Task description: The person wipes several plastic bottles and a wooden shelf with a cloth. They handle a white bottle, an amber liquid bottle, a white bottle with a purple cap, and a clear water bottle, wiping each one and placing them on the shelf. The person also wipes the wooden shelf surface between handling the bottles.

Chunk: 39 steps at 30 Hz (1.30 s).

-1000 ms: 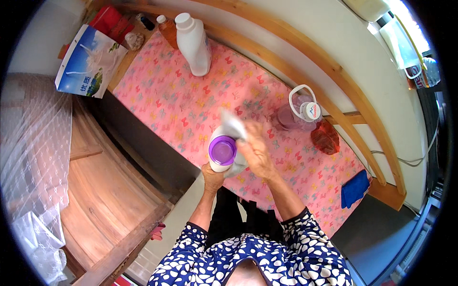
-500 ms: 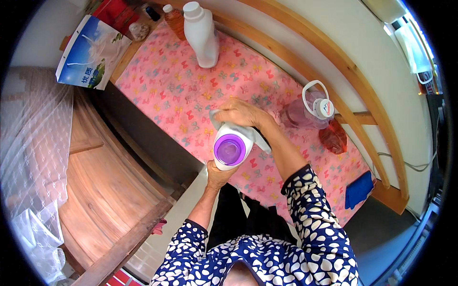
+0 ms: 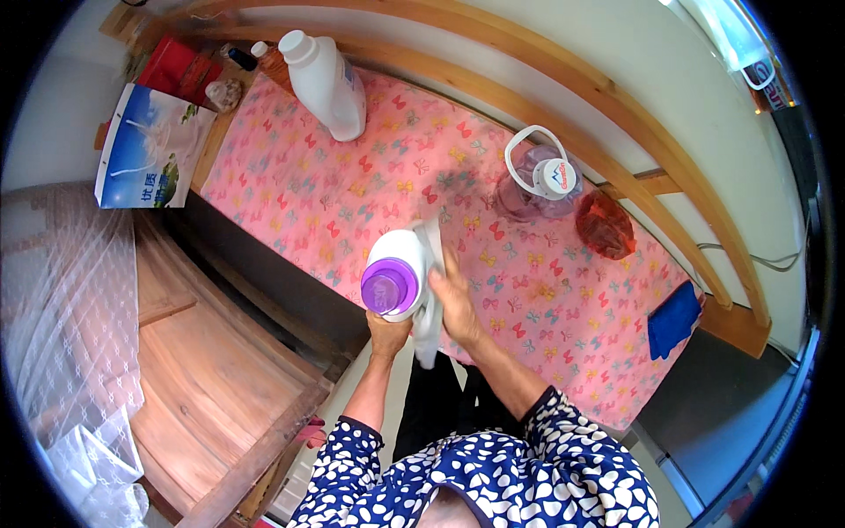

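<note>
White plastic, purple-capped, our detergent bottle (image 3: 396, 268) stands upright at the near edge of the pink butterfly-print tabletop (image 3: 352, 176). Our left hand (image 3: 388, 333) grips it from below; our right hand (image 3: 453, 299), just to its right and touching, presses a white cloth (image 3: 429, 330) flat against its side.

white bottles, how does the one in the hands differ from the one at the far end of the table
The held bottle has a purple cap and is gripped by the left hand at the near table edge, with the right hand pressing a white cloth against it. The far bottle has a white cap and stands untouched on the pink tablecloth. Both are white plastic.
</note>
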Available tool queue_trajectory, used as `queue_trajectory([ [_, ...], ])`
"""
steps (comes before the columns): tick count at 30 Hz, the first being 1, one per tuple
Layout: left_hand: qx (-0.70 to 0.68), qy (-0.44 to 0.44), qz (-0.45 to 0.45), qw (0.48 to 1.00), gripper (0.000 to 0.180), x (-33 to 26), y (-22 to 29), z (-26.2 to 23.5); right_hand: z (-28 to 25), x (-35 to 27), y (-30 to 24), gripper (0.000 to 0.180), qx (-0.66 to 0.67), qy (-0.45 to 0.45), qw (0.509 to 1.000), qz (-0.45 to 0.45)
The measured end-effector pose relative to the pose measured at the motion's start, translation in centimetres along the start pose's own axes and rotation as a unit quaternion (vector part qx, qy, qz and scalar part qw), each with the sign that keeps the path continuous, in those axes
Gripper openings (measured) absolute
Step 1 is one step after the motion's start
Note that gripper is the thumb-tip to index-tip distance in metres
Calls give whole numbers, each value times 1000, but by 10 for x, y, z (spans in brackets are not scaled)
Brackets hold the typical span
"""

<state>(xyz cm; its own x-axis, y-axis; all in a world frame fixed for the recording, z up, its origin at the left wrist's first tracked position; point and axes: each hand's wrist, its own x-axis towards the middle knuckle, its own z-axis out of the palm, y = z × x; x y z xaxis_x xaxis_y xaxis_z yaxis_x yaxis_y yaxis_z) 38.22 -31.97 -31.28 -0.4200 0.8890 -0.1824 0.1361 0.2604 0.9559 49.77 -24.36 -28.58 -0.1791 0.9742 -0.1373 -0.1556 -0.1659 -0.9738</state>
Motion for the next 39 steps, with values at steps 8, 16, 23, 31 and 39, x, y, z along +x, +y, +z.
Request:
queue_trajectory([
  [8,40,-38,29,998,52,0,-9,-6,-19,90,37,36,-210,-187,958,-59],
  [16,34,-40,26,998,52,-3,-10,0,-44,126,145,41,-220,-152,953,146],
  [23,-14,6,49,999,46,2,-1,7,-1,27,131,53,-123,124,977,124],
  [31,43,8,-6,999,25,1,-9,-3,24,-34,27,62,-77,69,995,8],
  [39,57,-52,-57,995,30,-1,1,-2,-2,45,-55,40,-217,-176,927,-250],
])
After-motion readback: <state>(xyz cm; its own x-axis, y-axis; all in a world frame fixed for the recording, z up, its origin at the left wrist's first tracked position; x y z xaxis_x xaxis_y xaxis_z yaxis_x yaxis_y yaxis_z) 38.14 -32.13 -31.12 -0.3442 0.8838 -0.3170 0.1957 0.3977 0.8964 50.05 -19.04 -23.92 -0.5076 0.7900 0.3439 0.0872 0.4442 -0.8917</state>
